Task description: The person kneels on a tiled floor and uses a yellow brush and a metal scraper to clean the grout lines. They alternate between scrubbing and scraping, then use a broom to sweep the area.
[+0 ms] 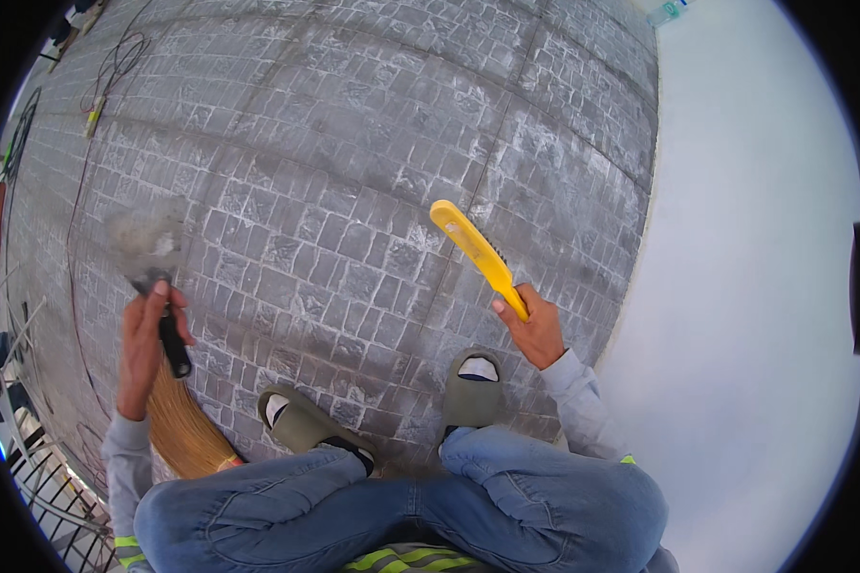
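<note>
While the right grip (537, 328) clasps it, the yellow brush (474, 249) extends forward-left.

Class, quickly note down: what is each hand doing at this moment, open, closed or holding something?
Left hand: closed around a scraper with a black handle.
Right hand: closed around the handle of a yellow brush.

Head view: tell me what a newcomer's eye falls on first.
The bright yellow brush probably catches the eye first, held in the right hand above the grey paving. Next comes the dusty scraper in the left hand, at the picture's left. Just below that hand shows a straw broom.
</note>
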{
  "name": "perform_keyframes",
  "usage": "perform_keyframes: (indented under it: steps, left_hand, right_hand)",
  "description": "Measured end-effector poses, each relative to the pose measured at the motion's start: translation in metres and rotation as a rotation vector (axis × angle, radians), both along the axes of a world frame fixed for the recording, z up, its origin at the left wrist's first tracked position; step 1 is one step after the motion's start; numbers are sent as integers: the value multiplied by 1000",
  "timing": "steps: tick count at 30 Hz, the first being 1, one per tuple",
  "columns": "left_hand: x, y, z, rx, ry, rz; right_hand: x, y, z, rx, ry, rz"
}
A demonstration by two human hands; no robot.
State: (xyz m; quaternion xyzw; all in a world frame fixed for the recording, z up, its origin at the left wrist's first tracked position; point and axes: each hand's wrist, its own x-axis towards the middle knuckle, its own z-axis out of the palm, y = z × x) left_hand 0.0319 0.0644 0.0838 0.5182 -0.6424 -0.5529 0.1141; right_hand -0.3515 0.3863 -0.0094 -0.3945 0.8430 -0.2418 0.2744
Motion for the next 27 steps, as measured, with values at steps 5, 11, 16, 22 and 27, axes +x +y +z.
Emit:
perform_keyframes:
  steps: [5, 11, 16, 22, 27]
  left_hand:
    - [-5, 21, 135, -484, -579, -132]
    - [-22, 87, 162, -85, -600, -331]
    - [-24, 72, 151, -140, -597, -447]
    - [-32, 69, 157, -87, -692, -348]
    - [-52, 66, 156, 31, -676, -394]
  right_hand:
    - [-17, 26, -13, 74, 54, 156]
    - [-14, 74, -34, 122, 139, 181]
    - [-36, 104, -27, 260, 187, 171]
    - [-40, 25, -27, 318, 135, 249]
    - [-20, -48, -54, 284, 180, 388]
